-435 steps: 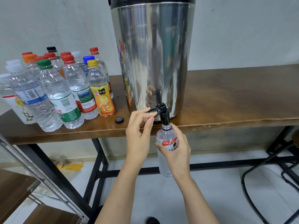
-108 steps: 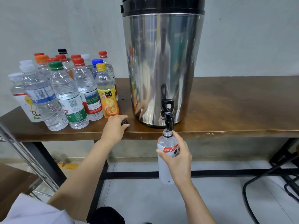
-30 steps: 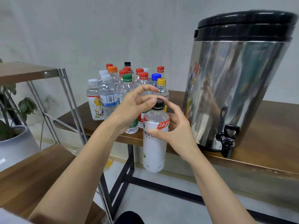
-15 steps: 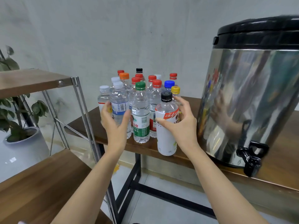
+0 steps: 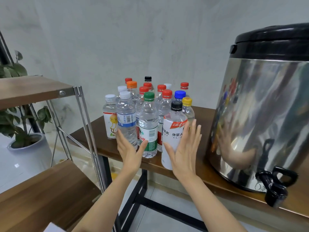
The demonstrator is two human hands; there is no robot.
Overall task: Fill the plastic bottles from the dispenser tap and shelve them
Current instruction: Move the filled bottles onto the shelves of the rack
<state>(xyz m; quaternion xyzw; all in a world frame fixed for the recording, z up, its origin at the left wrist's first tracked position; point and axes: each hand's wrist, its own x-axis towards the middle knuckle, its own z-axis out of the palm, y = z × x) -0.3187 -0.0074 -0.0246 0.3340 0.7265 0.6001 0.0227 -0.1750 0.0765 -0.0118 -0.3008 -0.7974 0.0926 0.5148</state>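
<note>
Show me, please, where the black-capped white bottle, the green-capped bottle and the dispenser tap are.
black-capped white bottle (image 5: 172, 129), head view, white label below the shoulder.
green-capped bottle (image 5: 148, 121), head view, clear body above its label.
dispenser tap (image 5: 274, 190), head view, black spout body.

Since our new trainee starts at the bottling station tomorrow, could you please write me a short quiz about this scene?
1. True or false: the white bottle beside the right hand has no cap.
2. The clear bottle by the thumb of the left hand has a cap that is: A green, B blue, C orange.
3. What does the white bottle stand on?

Key:
1. False: its black cap is on.
2. A.
3. The table, near its front edge.
</note>
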